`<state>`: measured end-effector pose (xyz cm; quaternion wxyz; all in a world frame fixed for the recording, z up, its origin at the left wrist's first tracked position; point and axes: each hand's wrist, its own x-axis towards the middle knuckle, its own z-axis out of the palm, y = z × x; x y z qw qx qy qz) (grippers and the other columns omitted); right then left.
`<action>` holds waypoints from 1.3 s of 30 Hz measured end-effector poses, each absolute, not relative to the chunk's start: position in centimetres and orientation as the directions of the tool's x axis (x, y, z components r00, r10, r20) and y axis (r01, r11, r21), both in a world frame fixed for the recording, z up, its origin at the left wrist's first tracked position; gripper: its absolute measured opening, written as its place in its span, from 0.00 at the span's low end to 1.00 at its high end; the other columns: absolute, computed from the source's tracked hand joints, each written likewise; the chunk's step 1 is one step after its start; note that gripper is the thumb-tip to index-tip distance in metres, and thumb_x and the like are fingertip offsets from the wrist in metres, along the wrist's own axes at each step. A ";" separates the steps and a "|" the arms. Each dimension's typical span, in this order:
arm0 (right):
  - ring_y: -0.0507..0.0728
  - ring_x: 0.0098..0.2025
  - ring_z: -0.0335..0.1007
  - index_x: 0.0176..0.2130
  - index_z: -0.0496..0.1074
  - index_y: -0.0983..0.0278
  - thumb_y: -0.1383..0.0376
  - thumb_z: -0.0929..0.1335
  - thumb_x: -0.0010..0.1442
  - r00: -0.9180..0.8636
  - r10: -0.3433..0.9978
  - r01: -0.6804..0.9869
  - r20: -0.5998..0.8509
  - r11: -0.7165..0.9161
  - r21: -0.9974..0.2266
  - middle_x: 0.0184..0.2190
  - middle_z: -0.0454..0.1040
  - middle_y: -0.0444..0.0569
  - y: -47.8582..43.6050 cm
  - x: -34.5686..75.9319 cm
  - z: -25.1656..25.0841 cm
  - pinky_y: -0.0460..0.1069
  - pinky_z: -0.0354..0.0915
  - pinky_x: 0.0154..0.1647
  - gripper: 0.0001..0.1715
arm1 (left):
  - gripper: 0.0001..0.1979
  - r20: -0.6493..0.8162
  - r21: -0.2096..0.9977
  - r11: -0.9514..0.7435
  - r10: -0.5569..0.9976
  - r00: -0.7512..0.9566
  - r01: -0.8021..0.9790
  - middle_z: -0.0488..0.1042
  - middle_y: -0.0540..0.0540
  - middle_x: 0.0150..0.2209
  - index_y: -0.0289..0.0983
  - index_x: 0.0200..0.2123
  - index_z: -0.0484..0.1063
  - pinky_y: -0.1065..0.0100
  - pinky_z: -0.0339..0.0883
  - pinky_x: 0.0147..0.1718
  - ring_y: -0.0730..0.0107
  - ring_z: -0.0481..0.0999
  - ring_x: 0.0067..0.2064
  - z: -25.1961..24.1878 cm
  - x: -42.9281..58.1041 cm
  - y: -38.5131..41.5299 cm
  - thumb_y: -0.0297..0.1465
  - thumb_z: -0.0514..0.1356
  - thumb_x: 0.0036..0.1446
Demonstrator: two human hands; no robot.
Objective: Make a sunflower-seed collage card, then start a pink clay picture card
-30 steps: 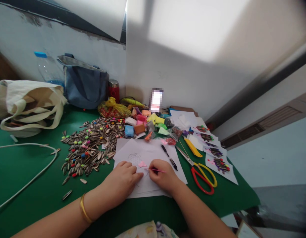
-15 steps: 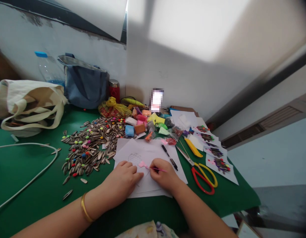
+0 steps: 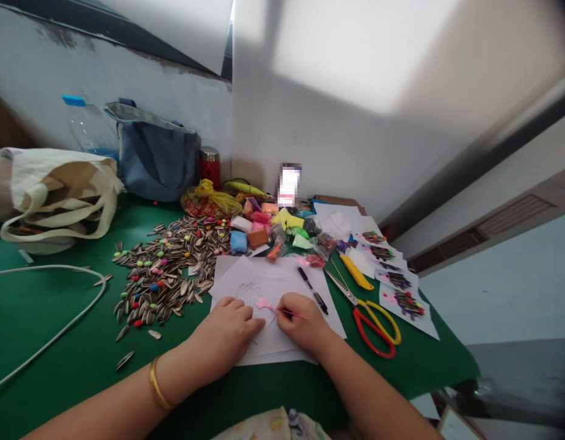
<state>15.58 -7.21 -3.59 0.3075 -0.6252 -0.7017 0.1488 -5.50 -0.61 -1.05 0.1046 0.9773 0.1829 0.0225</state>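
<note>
My left hand [image 3: 231, 330] rests flat on the white paper [image 3: 282, 353], fingers slightly bent and thumb stretched toward the pink shape. A pencil-like scale pattern [image 3: 248, 292] is drawn on the sheet just beyond it. Between my hands, a small pink piece [image 3: 264, 303], perhaps soft clay, lies at the edge of the drawing. My right hand [image 3: 300, 321] pinches a thin pink stick-like tool [image 3: 297, 315], whose tip is close to the pink piece. Whether the tip touches it is too small to tell. A black pen [image 3: 313, 290] lies on the paper beside my right hand.
Scissors [image 3: 371, 324] and a yellow cutter [image 3: 357, 272] lie to the right, near several decorated cards [image 3: 405, 305]. Sunflower seeds [image 3: 172, 263] are heaped at left. Clay packets [image 3: 258, 237] and a phone [image 3: 289, 183] are behind; a white cable [image 3: 96, 296] curves at far left.
Both hands stay almost where they were on the paper. The camera view has shifted very slightly.
</note>
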 end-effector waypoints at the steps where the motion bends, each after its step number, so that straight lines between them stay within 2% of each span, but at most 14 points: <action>1: 0.51 0.27 0.61 0.24 0.64 0.62 0.74 0.65 0.53 -0.038 0.968 0.784 0.248 0.183 -0.593 0.23 0.66 0.41 -7.2 15.6 -3.6 0.46 0.54 0.30 0.10 | 0.12 0.004 0.214 -0.911 0.363 0.932 0.353 0.73 0.47 0.35 0.44 0.47 0.72 0.57 0.57 0.43 0.60 0.69 0.39 -1.0 -5.5 -0.6 0.28 0.56 0.62; 5: 0.51 0.28 0.62 0.24 0.65 0.62 0.73 0.65 0.54 -0.071 0.965 0.771 0.254 0.215 -0.599 0.24 0.68 0.42 -7.2 15.7 -3.6 0.46 0.55 0.30 0.09 | 0.12 0.005 0.217 -0.909 0.366 0.931 0.356 0.73 0.47 0.35 0.44 0.47 0.72 0.57 0.57 0.43 0.60 0.69 0.40 -1.1 -5.4 -0.6 0.28 0.57 0.61; 16: 0.51 0.27 0.62 0.25 0.65 0.62 0.74 0.65 0.53 -0.023 0.959 0.784 0.281 0.192 -0.590 0.24 0.68 0.42 -7.1 15.6 -3.7 0.46 0.55 0.30 0.09 | 0.12 0.014 0.211 -0.909 0.369 0.929 0.358 0.73 0.47 0.35 0.44 0.47 0.72 0.57 0.56 0.43 0.60 0.69 0.40 -1.4 -5.4 -0.5 0.27 0.58 0.61; 24: 0.51 0.28 0.62 0.26 0.67 0.62 0.73 0.66 0.55 -0.086 0.954 0.749 0.286 0.251 -0.613 0.24 0.69 0.42 -7.1 15.6 -3.4 0.46 0.56 0.30 0.09 | 0.12 0.020 0.214 -0.911 0.365 0.931 0.353 0.73 0.47 0.35 0.44 0.47 0.73 0.57 0.56 0.43 0.60 0.70 0.40 -1.5 -5.4 -0.5 0.27 0.58 0.61; 39: 0.51 0.28 0.63 0.26 0.66 0.62 0.73 0.65 0.55 -0.060 0.953 0.775 0.297 0.231 -0.588 0.24 0.68 0.42 -7.1 15.4 -3.6 0.46 0.55 0.31 0.09 | 0.12 0.009 0.217 -0.907 0.372 0.928 0.361 0.73 0.47 0.35 0.44 0.47 0.73 0.56 0.57 0.43 0.60 0.70 0.40 -1.2 -5.4 -0.6 0.27 0.58 0.60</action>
